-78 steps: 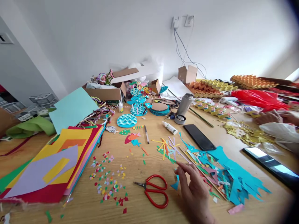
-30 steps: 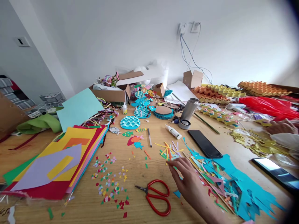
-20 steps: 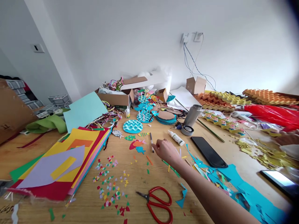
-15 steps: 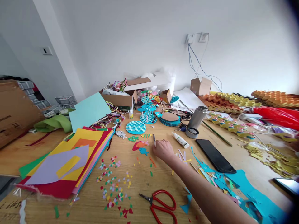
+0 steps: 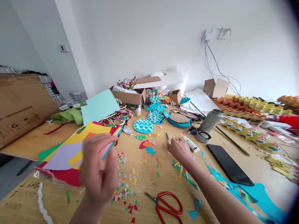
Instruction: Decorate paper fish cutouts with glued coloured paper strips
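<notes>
"Which containers are in view?"

"Well beyond the right hand (image 5: 179, 150), to its left, a cardboard box (image 5: 127, 97) holds pale, crumpled material (image 5: 125, 90) and pink-and-purple pieces (image 5: 126, 82) that rise over its rim. A small carton (image 5: 216, 89) by the wall (image 5: 144, 40) is farther off, to that hand's right, flaps raised; its inside is hidden."

"And closer in?"

"A white bottle (image 5: 192, 144) lies just right of the knuckles, what's in it not visible. Past that is a metal flask (image 5: 211, 122), with a round lid (image 5: 203, 137) beside it."

"Where's the pen (image 5: 167, 136)?"

"At the right hand's fingertips, its far end sticking out ahead of them. The fingers are bent down together over the near end; whether they pinch it, I can't tell, since the tips are hidden."

"The left hand (image 5: 98, 166)?"

"Raised and blurred, half curled, thumb apart from forefinger, with nothing seen in it. It's in front of the paper stack (image 5: 63, 155), well left of the pen."
</notes>
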Demonstrator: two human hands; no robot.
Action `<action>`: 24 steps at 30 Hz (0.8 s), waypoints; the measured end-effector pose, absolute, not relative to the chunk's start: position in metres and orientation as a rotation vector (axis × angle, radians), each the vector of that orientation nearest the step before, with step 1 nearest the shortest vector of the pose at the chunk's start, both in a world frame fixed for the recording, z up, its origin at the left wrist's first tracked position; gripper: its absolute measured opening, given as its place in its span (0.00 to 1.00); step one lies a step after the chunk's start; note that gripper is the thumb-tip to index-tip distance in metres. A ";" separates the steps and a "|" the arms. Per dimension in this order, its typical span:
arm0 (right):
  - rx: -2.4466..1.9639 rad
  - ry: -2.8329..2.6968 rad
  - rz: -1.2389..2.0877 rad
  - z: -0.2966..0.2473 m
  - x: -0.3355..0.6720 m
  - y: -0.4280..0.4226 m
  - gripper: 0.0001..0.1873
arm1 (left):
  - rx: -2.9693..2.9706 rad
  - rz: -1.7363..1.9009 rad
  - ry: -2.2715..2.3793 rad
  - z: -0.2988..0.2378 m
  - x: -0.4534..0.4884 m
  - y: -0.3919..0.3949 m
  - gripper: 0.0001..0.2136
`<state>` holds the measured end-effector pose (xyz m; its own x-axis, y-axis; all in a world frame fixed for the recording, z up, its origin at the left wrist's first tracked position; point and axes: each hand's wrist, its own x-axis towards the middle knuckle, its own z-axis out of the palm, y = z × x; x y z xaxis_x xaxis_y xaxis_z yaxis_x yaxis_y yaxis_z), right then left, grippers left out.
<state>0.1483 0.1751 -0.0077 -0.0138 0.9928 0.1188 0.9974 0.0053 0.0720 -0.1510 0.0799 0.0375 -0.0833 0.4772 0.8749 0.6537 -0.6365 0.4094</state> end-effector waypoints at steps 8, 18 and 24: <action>-1.609 -2.418 0.025 -0.012 0.116 0.110 0.17 | -2.627 -1.329 -1.240 0.016 -0.115 0.139 0.17; -1.447 -2.616 0.035 -0.019 0.080 0.117 0.24 | -2.593 -1.260 -1.437 -0.006 -0.122 0.150 0.16; -1.466 -2.656 0.045 -0.018 0.074 0.126 0.21 | -2.586 -1.210 -1.456 -0.012 -0.121 0.151 0.16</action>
<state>0.0743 0.1257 -0.0182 -0.5288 0.8450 0.0795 0.8418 0.5341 -0.0777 -0.1209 0.1512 -0.0121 0.3024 0.7564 0.5801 0.7086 -0.5854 0.3940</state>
